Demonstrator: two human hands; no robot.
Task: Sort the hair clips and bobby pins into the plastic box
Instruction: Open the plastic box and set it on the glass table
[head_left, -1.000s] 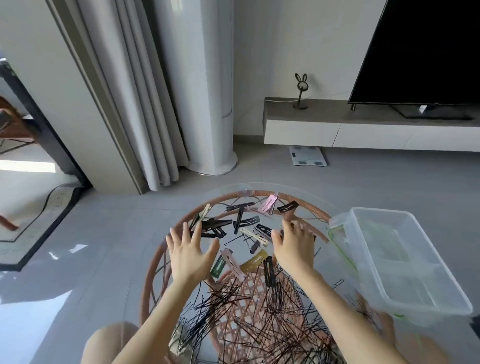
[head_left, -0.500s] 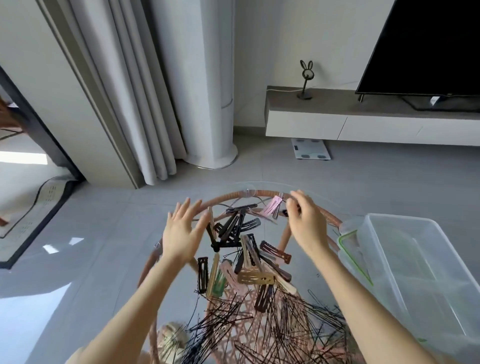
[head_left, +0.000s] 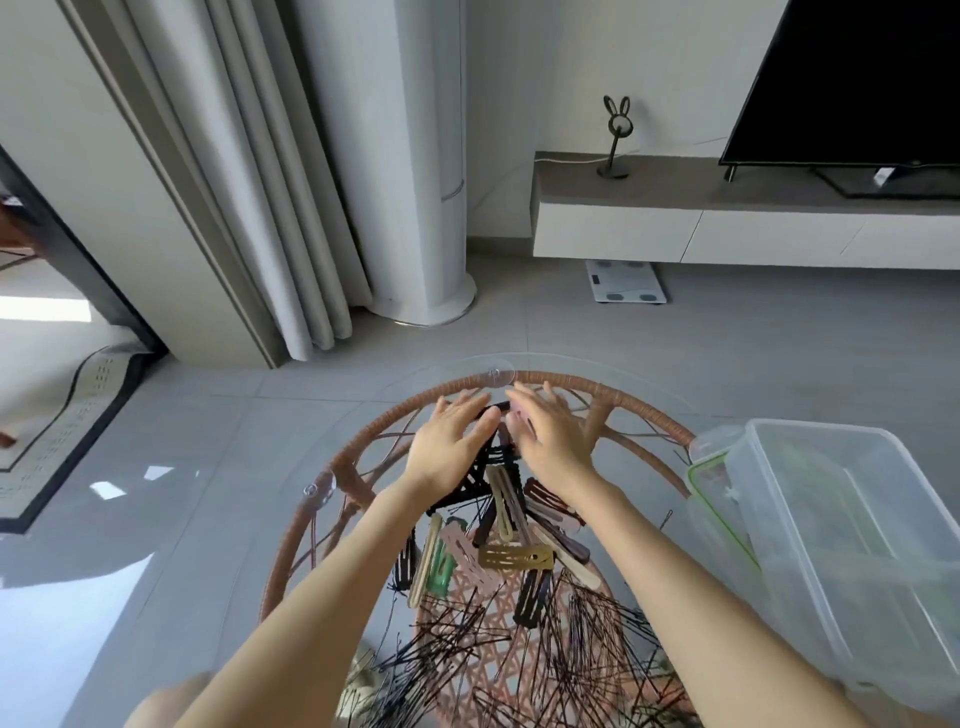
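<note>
On the round glass-topped rattan table (head_left: 332, 499), your left hand (head_left: 449, 447) and right hand (head_left: 550, 441) lie near the far rim, fingers spread, palms down, cupped either side of dark hair clips (head_left: 493, 457). More clips trail back between your wrists. Bobby pins (head_left: 519, 649) sprawl nearer you, between your forearms. Your plastic box (head_left: 841, 525) stands to the right, apart from both hands.
</note>
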